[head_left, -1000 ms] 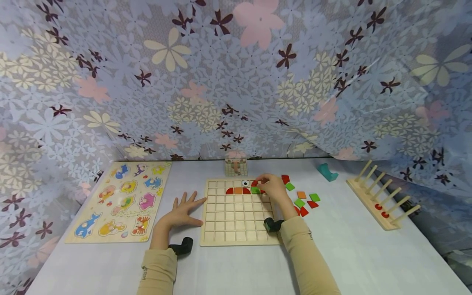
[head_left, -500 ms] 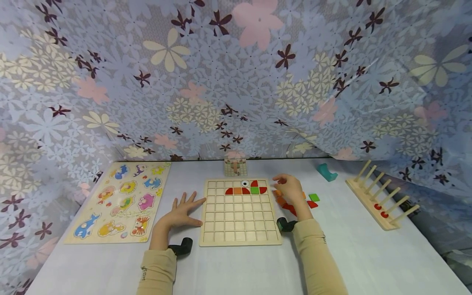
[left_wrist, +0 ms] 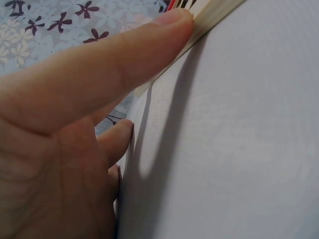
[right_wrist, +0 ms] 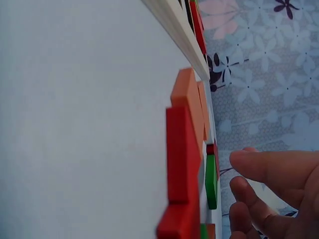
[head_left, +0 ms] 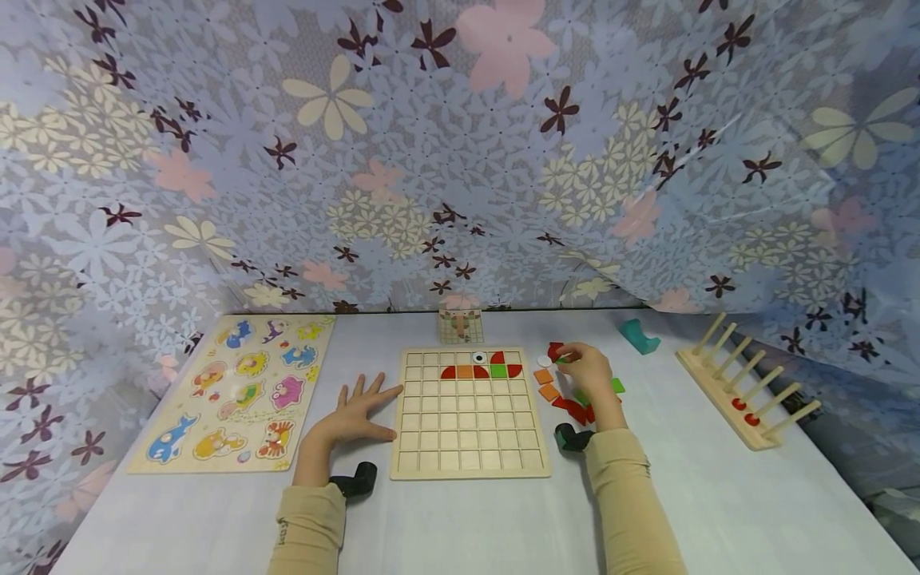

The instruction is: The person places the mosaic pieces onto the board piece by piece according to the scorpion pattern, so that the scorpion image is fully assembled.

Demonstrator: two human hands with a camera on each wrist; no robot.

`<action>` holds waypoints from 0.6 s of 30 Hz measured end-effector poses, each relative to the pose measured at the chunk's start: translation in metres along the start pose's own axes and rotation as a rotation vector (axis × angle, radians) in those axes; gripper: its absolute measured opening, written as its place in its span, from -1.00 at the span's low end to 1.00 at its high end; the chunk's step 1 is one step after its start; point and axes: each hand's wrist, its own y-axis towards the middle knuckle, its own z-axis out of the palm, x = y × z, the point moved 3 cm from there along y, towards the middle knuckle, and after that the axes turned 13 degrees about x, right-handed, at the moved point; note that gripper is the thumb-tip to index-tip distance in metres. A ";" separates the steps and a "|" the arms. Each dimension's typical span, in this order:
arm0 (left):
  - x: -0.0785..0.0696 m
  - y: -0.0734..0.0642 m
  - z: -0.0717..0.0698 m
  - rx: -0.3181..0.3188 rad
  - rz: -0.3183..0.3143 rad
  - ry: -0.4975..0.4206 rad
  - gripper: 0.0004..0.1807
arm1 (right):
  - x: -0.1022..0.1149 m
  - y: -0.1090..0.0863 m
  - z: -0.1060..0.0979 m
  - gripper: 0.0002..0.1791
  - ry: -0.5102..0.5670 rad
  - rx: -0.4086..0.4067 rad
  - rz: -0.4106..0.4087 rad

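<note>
My left hand (head_left: 354, 414) lies with fingers spread at the left edge of the gridded wooden board (head_left: 460, 431). In the left wrist view its thumb (left_wrist: 124, 64) touches the board's edge. Along the top rows of the board sit an eye tile (head_left: 479, 358), red quarter-round tiles, an orange square (head_left: 465, 372) and a green square (head_left: 499, 371). To the right of the board, my right hand (head_left: 588, 371) hovers over loose tiles, fingers loosely bent. The right wrist view shows its thumb and fingers apart, near a green tile (right_wrist: 212, 181) and holding nothing.
A picture card (head_left: 461, 326) stands behind the board. On the left lies an animal peg puzzle (head_left: 247, 363). At right are a teal curved block (head_left: 639, 336) and a wooden peg rack (head_left: 726, 399) with red beads. Orange tiles (head_left: 548, 383) lie beside the board.
My right hand has left the red quarter-round tile on the board's top row and moved right, over the loose tiles. My left hand has stayed put.
</note>
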 end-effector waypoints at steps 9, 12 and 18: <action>-0.001 -0.002 0.000 -0.001 -0.001 -0.009 -0.07 | -0.005 0.004 -0.003 -0.64 -0.061 0.019 0.067; -0.002 -0.002 0.000 -0.001 0.001 -0.011 -0.07 | -0.007 0.006 -0.003 -0.63 -0.076 0.035 0.088; -0.003 -0.002 -0.001 -0.005 0.003 -0.023 -0.06 | -0.007 0.008 -0.002 -0.60 -0.090 0.046 0.082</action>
